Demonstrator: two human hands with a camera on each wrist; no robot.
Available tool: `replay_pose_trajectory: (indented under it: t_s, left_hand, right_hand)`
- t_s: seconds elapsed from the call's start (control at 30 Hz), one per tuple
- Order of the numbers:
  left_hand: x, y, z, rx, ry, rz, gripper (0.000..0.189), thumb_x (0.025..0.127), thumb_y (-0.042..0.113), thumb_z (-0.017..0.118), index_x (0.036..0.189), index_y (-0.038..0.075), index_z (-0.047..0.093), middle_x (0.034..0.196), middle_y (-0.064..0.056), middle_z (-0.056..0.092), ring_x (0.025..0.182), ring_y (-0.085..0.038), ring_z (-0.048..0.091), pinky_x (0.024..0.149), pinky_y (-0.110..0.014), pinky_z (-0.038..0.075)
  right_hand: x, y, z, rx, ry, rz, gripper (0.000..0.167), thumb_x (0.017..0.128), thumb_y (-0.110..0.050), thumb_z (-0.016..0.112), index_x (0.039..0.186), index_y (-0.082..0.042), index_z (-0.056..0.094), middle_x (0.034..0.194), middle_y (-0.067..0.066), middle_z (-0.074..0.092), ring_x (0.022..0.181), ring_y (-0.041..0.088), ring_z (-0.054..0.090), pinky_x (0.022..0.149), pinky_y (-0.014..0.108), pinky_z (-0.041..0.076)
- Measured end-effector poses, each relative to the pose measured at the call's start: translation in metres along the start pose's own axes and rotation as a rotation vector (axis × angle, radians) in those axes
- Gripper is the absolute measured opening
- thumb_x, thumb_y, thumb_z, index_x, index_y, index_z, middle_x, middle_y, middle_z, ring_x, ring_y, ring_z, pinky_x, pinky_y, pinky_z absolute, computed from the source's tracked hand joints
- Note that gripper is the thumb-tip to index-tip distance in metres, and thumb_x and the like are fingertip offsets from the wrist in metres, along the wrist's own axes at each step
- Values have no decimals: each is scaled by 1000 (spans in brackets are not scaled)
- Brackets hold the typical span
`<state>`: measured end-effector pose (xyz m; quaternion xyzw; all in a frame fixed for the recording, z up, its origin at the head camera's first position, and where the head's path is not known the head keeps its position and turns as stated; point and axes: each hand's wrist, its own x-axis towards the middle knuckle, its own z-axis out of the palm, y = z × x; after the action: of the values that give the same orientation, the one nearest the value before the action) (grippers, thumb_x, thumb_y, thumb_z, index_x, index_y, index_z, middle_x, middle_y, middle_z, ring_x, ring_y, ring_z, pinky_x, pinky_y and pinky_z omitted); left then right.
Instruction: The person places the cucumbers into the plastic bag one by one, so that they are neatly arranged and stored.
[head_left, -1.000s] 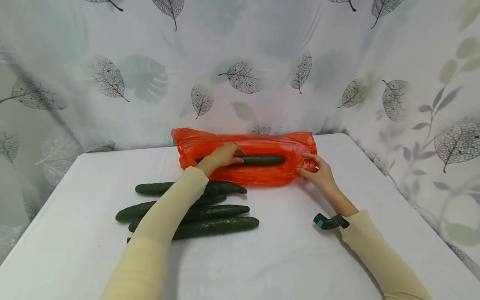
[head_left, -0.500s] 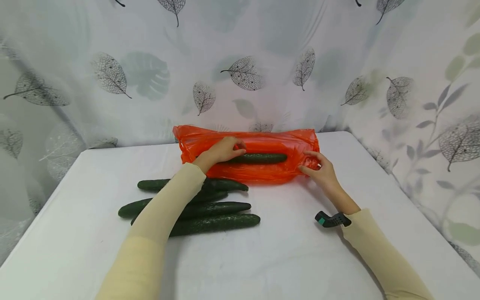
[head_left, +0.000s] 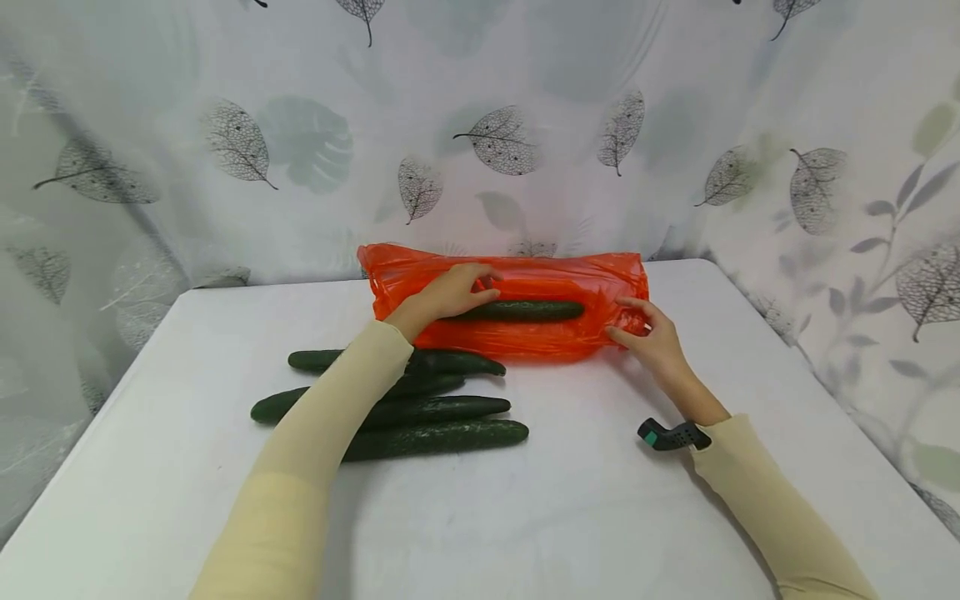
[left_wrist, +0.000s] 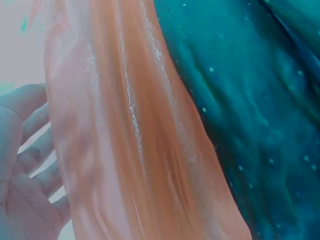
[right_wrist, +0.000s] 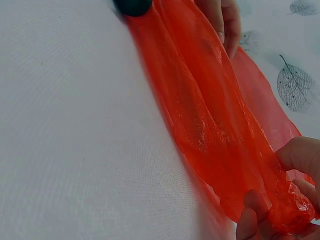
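Person is wearing cream left sleeve [head_left: 303, 467], matching right sleeve [head_left: 776, 512], cuff [head_left: 729, 437] ending short of right hand [head_left: 655, 337], curved black wrist device [head_left: 672, 437] showing green patch [head_left: 651, 437]

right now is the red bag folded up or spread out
Spread out: in the head view the red bag stretches lengthwise along the table, though the right wrist view shows its end crumpled at the right hand.

text: none legible | labels, brands: none legible | numbers, signs: none legible
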<state>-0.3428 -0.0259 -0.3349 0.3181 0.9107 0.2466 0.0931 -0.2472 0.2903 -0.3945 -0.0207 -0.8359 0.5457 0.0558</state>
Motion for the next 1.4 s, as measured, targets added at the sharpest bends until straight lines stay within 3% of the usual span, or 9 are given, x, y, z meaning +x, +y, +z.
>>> replay_pose_trajectory:
  t_s: [0.73, 1.03, 1.27, 1.4]
  left_hand:
    - [-33, 8, -1, -74, 27, 41, 50, 98, 33, 59, 141, 9, 48, 127, -8, 58, 113, -20, 54, 101, -36, 45]
    - [-47, 14, -3, -95, 36, 80, 47, 99, 32, 58, 138, 8, 51, 122, -6, 59, 108, -20, 56, 97, -38, 47]
    - [-57, 16, -1, -141, 48, 90, 48, 98, 29, 61, 139, 8, 49, 121, -5, 59, 102, -20, 58, 90, -33, 50]
    - [-63, 18, 1, -161, 43, 113, 48, 98, 29, 60, 140, 7, 49, 124, -10, 59, 105, -20, 58, 92, -33, 49]
  right_hand:
    - [-1, 2, 4, -25, -21, -22, 59, 92, -13, 67, 144, -1, 42, 149, 23, 36, 135, 38, 30, 111, 56, 29]
    - [1, 6, 2, -38, -24, -48, 57, 92, -11, 67, 143, 0, 44, 145, 21, 42, 132, 34, 35, 108, 46, 31]
    - [-2, 0, 4, -27, -38, -31, 57, 93, -10, 66, 143, 2, 42, 147, 25, 38, 136, 39, 29, 112, 57, 25]
    - [-2, 0, 5, -28, -46, -28, 57, 93, -13, 66, 143, 3, 42, 148, 25, 37, 136, 40, 29, 112, 58, 25]
